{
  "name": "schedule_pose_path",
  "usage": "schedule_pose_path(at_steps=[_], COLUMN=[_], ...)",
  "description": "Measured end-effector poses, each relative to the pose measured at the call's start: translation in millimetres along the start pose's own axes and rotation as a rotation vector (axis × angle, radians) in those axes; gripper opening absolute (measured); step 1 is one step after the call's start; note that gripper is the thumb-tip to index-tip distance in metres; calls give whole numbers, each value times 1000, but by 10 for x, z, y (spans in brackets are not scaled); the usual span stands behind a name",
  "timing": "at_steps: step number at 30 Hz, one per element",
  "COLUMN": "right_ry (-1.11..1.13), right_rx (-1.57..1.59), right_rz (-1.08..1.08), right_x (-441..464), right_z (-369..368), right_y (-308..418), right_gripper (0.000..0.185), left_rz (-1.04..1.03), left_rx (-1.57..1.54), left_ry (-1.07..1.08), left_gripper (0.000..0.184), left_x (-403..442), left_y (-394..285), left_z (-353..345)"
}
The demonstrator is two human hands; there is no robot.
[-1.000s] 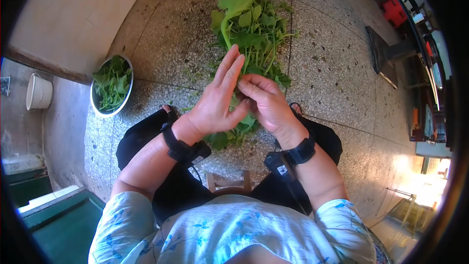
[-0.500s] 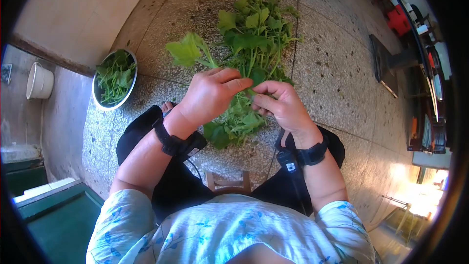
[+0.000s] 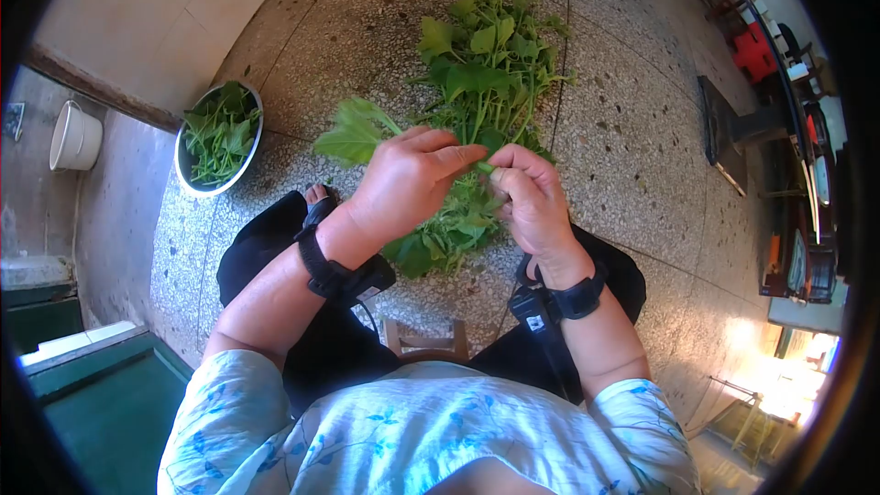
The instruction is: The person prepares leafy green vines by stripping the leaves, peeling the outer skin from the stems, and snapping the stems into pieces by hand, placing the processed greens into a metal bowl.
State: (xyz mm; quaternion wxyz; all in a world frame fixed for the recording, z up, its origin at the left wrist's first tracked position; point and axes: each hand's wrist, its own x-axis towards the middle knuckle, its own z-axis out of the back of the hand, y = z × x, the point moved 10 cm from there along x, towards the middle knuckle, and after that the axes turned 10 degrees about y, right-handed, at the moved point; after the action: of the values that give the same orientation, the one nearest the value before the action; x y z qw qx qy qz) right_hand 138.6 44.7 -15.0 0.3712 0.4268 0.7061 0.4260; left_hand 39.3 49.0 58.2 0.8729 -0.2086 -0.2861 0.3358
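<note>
My left hand (image 3: 405, 174) is closed round a leafy green stem (image 3: 350, 136), its broad pale-green leaf sticking out to the left. At the stem's other end, the thumb and fingers of my right hand (image 3: 533, 200) pinch the tip, close to my left fingertips. Beyond both hands a large heap of leafy green stems (image 3: 490, 60) lies on the floor. Below them, between my legs, is a smaller pile of trimmed-looking greens (image 3: 440, 240), partly hidden by my hands.
A metal basin (image 3: 216, 191) of greens stands on the speckled floor (image 3: 632, 147) at the left. Farther left is a white bucket (image 3: 77, 139). A wooden stool (image 3: 422, 341) shows beneath me. A dark stand base (image 3: 720, 133) is at the right.
My hands have shifted slightly right, still on the same stem. Its leaf has tipped lower, and a bit more of the stem's end shows between my fingertips.
</note>
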Motion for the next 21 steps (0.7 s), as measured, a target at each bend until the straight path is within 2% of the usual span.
schedule_pose_path(at_steps=[1,3,5,7,8,10,12,14,18,21], right_ry=[2,5,-31,-70,-40,-8,-91,-82,-111,-128], right_rx=[-1,150,145,140,154,170,35,-7,-86,-21], right_rz=[0,11,30,50,65,80,96,101,120,143], right_x=[3,6,22,22,34,58,67,93,92,75], right_z=[-14,-42,-65,-26,-17,-53,-66,-59,-71,-13], right_y=[-1,-16,11,18,8,-8,-17,-61,-59,-73], right_gripper=[5,4,5,6,6,8,9,9,9,8], left_rz=[36,93,150,135,135,243,318,415,374,390], left_rx=[-156,-206,-255,-538,-538,-761,-680,-602,-570,-731], left_ry=[-1,16,34,-57,-58,2,-1,-33,-118,-210], left_gripper=[27,26,26,26,26,20,17,11,11,10], left_x=[-1,6,3,-11,-9,-21,-55,-80,-92,-110], left_y=[61,79,106,133,123,198,266,288,374,509], left_z=[-32,-45,-86,-67,-55,-150,-194,-187,-161,-151])
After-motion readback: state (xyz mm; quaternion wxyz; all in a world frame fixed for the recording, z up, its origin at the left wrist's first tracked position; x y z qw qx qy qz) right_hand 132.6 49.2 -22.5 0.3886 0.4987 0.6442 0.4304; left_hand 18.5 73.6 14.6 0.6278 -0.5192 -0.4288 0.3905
